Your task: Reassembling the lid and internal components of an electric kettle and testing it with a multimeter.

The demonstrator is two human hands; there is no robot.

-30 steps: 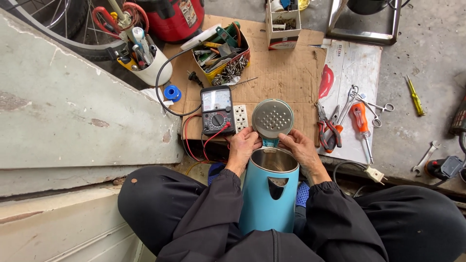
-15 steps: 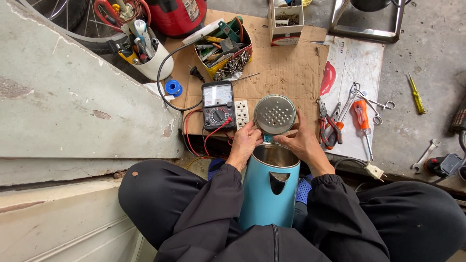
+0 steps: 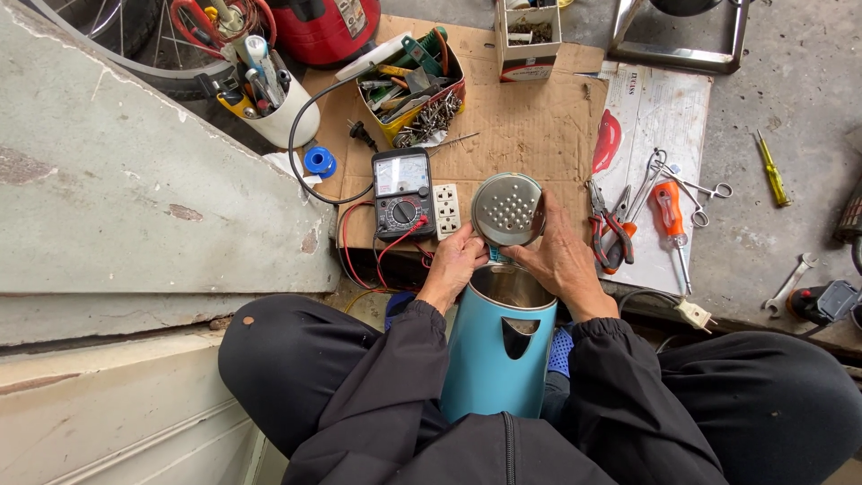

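Note:
A light blue electric kettle (image 3: pixel 498 359) stands between my knees, its mouth open and its round perforated metal lid (image 3: pixel 508 208) swung up and away from me. My left hand (image 3: pixel 455 263) grips the kettle's rim and hinge area on the left side. My right hand (image 3: pixel 561 260) holds the right side of the rim, fingers reaching up against the lid's edge. Both sleeves are dark. The kettle's inside looks shiny metal.
A multimeter (image 3: pixel 402 193) with red and black leads and a white socket block (image 3: pixel 446 209) lie on cardboard (image 3: pixel 530 117) ahead. Pliers (image 3: pixel 606 229), an orange screwdriver (image 3: pixel 672 224), scissors and a white plug (image 3: pixel 693 313) lie right. Tool tubs stand beyond; a concrete slab (image 3: pixel 126 189) is left.
The view has shifted slightly; both hands stay on the kettle's rim, with the lid held open as before.

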